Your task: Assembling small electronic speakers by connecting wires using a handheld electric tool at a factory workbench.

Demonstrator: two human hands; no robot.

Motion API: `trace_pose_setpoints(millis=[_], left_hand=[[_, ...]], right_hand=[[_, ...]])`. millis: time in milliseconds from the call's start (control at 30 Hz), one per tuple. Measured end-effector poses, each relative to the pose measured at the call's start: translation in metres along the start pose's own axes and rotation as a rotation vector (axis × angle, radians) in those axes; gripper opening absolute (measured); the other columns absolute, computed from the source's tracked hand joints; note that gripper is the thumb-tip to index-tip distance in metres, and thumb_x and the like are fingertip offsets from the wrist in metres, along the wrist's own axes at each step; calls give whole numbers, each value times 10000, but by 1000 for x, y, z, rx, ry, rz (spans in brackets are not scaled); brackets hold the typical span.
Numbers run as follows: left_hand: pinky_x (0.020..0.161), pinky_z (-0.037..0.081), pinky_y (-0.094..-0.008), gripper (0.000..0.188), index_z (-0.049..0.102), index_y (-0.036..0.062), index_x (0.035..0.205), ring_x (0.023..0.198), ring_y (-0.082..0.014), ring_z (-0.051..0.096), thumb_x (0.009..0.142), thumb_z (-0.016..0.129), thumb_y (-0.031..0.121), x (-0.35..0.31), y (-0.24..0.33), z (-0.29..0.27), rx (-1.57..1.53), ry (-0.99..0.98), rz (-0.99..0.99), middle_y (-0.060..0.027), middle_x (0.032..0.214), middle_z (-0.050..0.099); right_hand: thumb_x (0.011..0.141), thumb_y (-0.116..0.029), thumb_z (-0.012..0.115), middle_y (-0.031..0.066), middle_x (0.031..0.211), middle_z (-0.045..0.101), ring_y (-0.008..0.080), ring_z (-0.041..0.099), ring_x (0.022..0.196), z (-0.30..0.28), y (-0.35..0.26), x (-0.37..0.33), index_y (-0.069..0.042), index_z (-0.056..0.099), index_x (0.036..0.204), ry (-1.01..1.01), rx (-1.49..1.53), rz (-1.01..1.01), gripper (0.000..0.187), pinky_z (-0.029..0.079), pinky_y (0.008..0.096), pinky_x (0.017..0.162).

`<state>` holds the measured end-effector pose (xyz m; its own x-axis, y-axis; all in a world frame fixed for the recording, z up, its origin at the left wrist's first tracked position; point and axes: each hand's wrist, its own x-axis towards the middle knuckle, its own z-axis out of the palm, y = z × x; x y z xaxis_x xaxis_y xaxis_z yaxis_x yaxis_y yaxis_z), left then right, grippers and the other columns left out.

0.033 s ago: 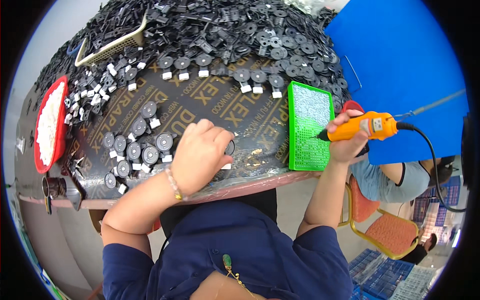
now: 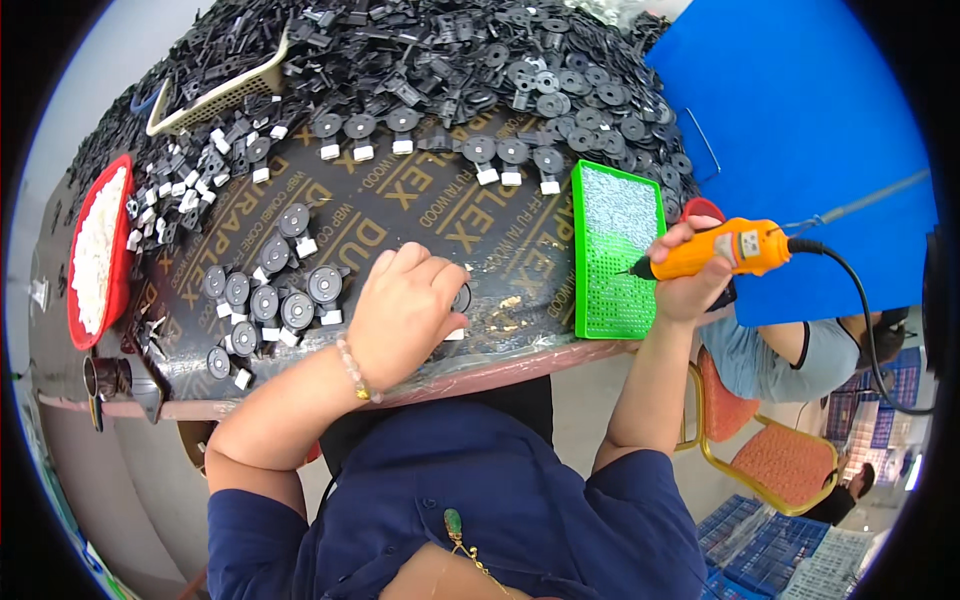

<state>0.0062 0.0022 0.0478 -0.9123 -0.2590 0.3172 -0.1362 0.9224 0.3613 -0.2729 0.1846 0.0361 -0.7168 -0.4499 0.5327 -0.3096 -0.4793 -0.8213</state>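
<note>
My left hand (image 2: 405,310) is closed over a black round part (image 2: 461,298) at the near edge of the table. Most of that part is hidden under the fingers; a curved dark rim and a bit of white (image 2: 455,335) show beside the thumb. In my right hand (image 2: 690,285) is an orange electric screwdriver (image 2: 715,252), its thin tip pointing left over a green perforated tray (image 2: 610,300). Small pale screws (image 2: 622,205) fill the tray's far half. Left of my left hand lie several finished-looking black discs (image 2: 298,311) with white blocks attached.
A large heap of black plastic parts (image 2: 400,60) covers the far table around a cream basket (image 2: 215,100). Far left stands a red basket (image 2: 122,250) of white pieces. A blue panel (image 2: 790,150) rises at right; another person (image 2: 780,370) sits beyond. The screwdriver's black cable (image 2: 868,320) hangs right.
</note>
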Motion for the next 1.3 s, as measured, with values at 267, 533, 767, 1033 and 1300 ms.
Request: trace_pose_setpoints(millis=[267,533,767,1033,1300], left_hand=[[840,415,-374,446,639,83,1040,987,-235,543,655,822,214,0,2,31,-66,-10,-40,-27,1004,649],[848,412,-384,540,656,87,1106,997,-247,542,634,842,273,-4,-7,28,-74,71,-74,-52,1057,649],[826,408,-373,505,670,91,1073,969,-245,551,635,844,274,-6,-10,33,-93,35,-103,-43,977,657],[825,412,-379,466,667,93,1040,966,-245,551,645,837,274,-6,-9,41,-127,76,-113,-39,954,650],[855,412,-383,442,668,85,1046,997,-241,551,679,817,282,-7,-10,46,-160,41,-121,-41,985,663]], right_hand=[[790,-721,617,101,754,622,164,589,547,-4,1,-5,-23,540,1084,-10,5,-8,762,507,302,520],[787,-716,626,97,754,624,161,592,551,-4,2,-8,-23,538,1081,-18,6,-6,758,515,298,528],[797,-710,620,106,753,626,166,592,552,0,1,-12,-19,537,1085,-14,-7,-21,753,513,292,523],[785,-778,554,112,770,607,187,567,566,4,-9,-8,-39,528,1111,23,-70,-26,807,497,322,545],[775,-800,526,133,798,619,218,603,579,76,-35,-22,-11,485,1156,-265,329,-131,877,521,353,538]])
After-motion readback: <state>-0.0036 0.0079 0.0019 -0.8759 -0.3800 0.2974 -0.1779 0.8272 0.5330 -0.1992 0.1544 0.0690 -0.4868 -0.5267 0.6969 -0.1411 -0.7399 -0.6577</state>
